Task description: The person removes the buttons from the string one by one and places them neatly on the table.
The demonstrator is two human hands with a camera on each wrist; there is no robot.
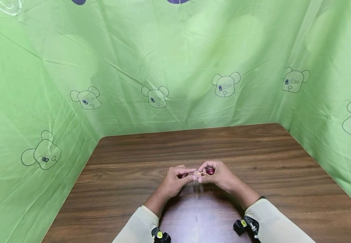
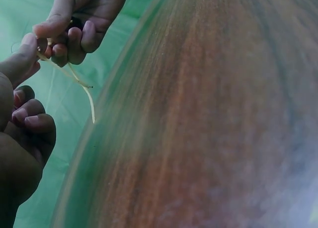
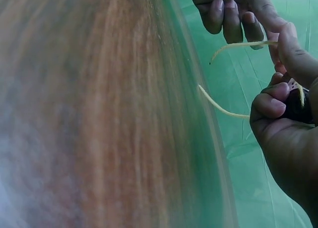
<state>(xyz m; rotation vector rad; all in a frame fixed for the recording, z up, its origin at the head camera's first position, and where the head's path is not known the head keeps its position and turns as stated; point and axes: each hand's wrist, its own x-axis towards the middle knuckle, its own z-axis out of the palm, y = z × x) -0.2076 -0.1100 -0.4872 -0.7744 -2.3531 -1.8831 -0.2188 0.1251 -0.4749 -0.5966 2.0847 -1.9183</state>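
Note:
Above the table my two hands meet at the fingertips. My right hand (image 1: pixel 221 175) curls its fingers round a dark red, shiny, ridged round thing (image 1: pixel 210 170), which also shows in the right wrist view as a dark round thing (image 3: pixel 298 111). Between the hands is a small pinkish disc (image 1: pixel 196 173); the thumb and forefinger of my left hand (image 1: pixel 173 180) pinch it at its edge. A thin pale yellow cord (image 2: pixel 79 81) hangs from the fingertips, with two loose ends in the right wrist view. Fingers hide how the cord and disc join.
A brown wood-grain table (image 1: pixel 133 152) lies under the hands. Green cloth (image 1: pixel 187 67) printed with bear outlines stands behind it and along both sides. Each wrist carries a small black camera mount (image 1: pixel 246 226) over a pale sleeve (image 1: pixel 278 222).

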